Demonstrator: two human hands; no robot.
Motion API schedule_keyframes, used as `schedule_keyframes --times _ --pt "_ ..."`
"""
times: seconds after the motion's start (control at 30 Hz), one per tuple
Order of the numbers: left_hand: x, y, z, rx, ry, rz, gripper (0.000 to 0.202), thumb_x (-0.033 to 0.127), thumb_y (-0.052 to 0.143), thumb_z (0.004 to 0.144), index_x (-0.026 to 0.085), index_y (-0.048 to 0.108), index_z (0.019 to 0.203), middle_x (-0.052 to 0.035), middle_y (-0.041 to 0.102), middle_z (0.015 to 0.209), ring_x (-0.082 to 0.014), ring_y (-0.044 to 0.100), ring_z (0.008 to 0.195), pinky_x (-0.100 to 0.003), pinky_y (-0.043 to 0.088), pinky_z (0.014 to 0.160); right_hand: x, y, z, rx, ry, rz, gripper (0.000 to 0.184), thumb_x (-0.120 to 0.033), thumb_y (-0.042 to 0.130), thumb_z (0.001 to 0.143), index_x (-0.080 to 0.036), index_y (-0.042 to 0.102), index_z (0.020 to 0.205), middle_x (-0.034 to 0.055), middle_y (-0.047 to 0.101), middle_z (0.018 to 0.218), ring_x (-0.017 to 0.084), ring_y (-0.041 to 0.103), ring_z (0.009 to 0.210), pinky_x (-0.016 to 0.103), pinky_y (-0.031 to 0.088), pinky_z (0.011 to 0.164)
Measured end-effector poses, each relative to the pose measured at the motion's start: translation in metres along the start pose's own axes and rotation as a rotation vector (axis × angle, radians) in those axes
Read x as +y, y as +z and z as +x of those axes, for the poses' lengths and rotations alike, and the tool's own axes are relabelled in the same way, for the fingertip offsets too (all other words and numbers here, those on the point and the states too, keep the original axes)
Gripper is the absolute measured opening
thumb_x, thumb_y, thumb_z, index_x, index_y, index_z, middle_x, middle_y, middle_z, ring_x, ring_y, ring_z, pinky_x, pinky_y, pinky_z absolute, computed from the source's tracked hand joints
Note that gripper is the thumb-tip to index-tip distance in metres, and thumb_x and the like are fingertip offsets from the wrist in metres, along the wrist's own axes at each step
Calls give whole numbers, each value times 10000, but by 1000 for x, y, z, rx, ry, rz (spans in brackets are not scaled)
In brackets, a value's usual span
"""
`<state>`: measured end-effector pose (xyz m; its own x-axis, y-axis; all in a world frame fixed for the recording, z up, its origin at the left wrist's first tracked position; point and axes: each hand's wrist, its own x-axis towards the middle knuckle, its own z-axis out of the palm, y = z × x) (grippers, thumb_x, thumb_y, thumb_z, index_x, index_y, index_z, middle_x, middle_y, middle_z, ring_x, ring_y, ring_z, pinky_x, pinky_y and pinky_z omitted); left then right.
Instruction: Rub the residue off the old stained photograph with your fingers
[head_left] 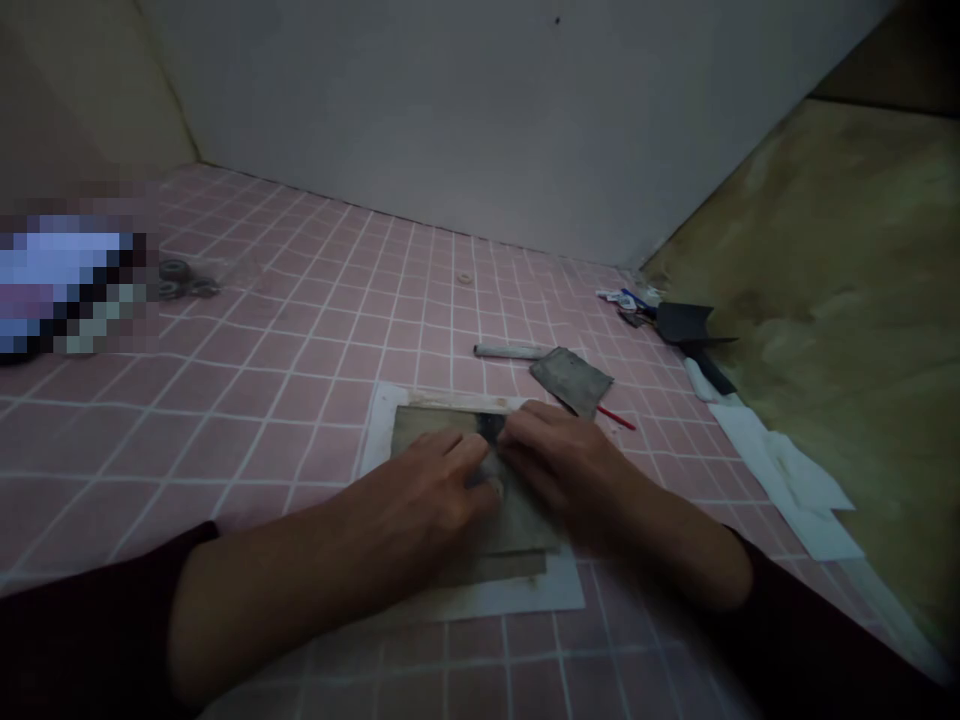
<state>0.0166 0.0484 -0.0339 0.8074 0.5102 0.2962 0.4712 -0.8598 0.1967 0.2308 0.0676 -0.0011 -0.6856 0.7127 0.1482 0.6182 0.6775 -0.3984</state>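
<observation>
A grey-brown sheet (427, 422) lies on a larger white sheet of paper (564, 592) on the pink checked surface. My left hand (442, 490) rests on the grey-brown sheet with its fingers curled in. Close on its right, my right hand (555, 455) has its fingers bent and pressed together over the same sheet. Between the fingertips of both hands shows a small black patch (491, 428); whether it is a separate piece or a mark, I cannot tell. What either hand pinches is hidden by the fingers.
Beyond my right hand lie a grey flat piece (571, 380), a pale rolled tube (510, 351) and a thin red stick (617, 418). A black dustpan-like scoop (684, 322) and white papers (787, 480) line the right wall. Dark rings of tape (176, 272) sit far left.
</observation>
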Motion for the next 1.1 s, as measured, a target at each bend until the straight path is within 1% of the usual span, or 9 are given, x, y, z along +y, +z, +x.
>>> schedule_keyframes --times 0.1,0.2,0.3,0.4,0.47,0.63,0.8,0.97,1.1 --pt "1 -1 0 -20 5 0 162 142 424 957 165 584 949 -55 477 902 -196 413 802 -354 396 720 2 -2 -1 19 51 -27 148 -124 472 952 -197 487 824 25 537 811 159 520 767 287 401 692" --pt "1 0 -1 -8 -8 -16 173 122 414 953 168 560 874 -47 453 882 -189 399 788 -351 386 717 1 0 2 27 19 -10 149 -126 451 956 -194 490 830 34 542 821 163 522 771 294 404 700" --pt "1 0 -1 -9 -23 -20 165 118 423 955 165 562 880 -51 452 896 -192 402 794 -357 382 718 2 -1 3 0 -8 19 137 -121 456 949 -194 489 837 40 554 850 165 524 787 295 407 707" --pt "1 0 -1 -1 -7 -39 153 129 439 963 161 585 931 -54 462 913 -195 416 804 -352 382 713 3 -4 0 -9 60 -3 150 -128 471 951 -199 475 820 23 541 818 157 519 767 288 399 694" --pt "1 0 -1 6 -3 -49 163 135 436 965 163 591 921 -52 467 909 -195 422 801 -348 382 709 1 -4 -1 -1 81 -33 156 -129 466 951 -202 468 813 20 532 798 157 510 751 290 394 684" --pt "1 1 0 19 -22 -40 211 126 403 970 161 583 866 -56 483 915 -201 440 825 -361 393 737 -4 1 4 22 -20 -25 162 -127 423 946 -209 450 809 32 527 804 161 492 736 291 394 667" --pt "0 0 -1 -31 2 -34 172 127 425 961 162 593 951 -57 469 916 -205 421 816 -368 397 732 -1 -4 0 -12 68 -73 169 -119 451 936 -209 439 793 23 520 784 162 501 733 298 377 665" --pt "0 2 -1 12 -32 -40 190 117 412 961 165 560 851 -50 458 907 -199 423 826 -365 388 737 -2 0 3 14 -47 8 161 -104 434 925 -209 448 805 32 531 805 163 499 745 294 396 672" --pt "0 0 0 -9 -7 -34 154 128 432 967 164 572 916 -50 457 907 -191 397 792 -351 365 703 1 -6 0 -22 56 -54 159 -116 465 930 -205 461 798 24 531 791 159 505 727 296 382 664"
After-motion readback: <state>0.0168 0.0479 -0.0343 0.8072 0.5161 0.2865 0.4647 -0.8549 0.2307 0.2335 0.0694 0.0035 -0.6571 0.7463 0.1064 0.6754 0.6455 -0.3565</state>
